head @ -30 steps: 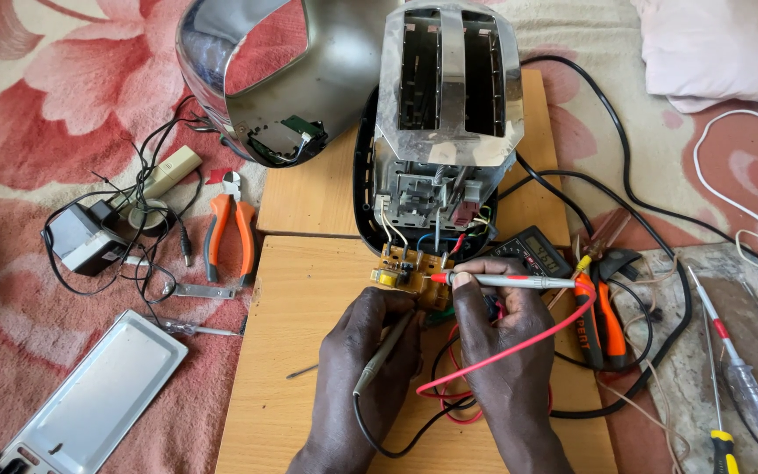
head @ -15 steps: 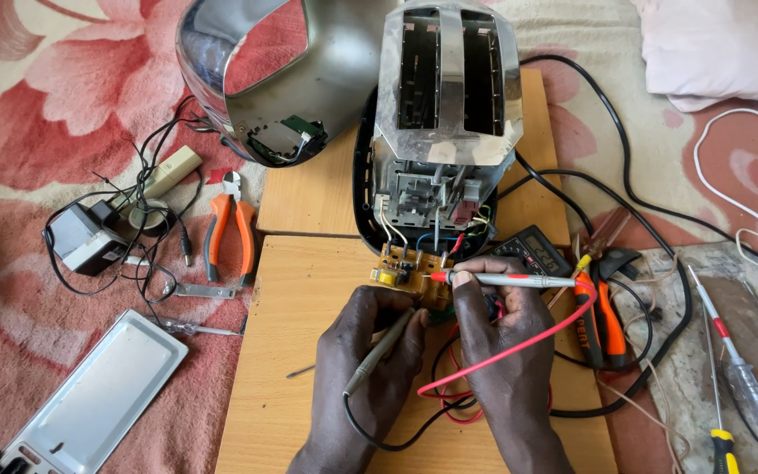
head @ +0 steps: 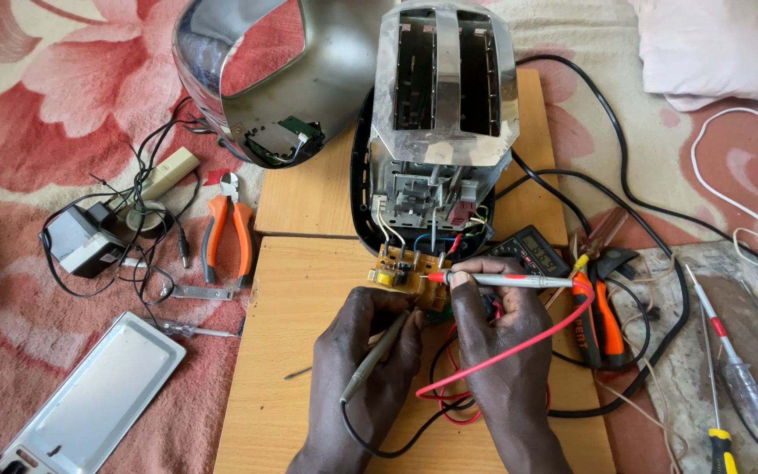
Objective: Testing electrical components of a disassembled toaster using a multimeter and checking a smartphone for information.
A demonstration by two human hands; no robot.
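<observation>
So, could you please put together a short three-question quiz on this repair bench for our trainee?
1. True or false: the right hand holds the red-tipped probe against the small circuit board.
2. Which tool lies left of the wooden board?
A. orange-handled pliers
B. a hammer
C. a saw
3. Fill in: the left hand holds a ____ probe.

Key: 1 true; 2 A; 3 grey.
</observation>
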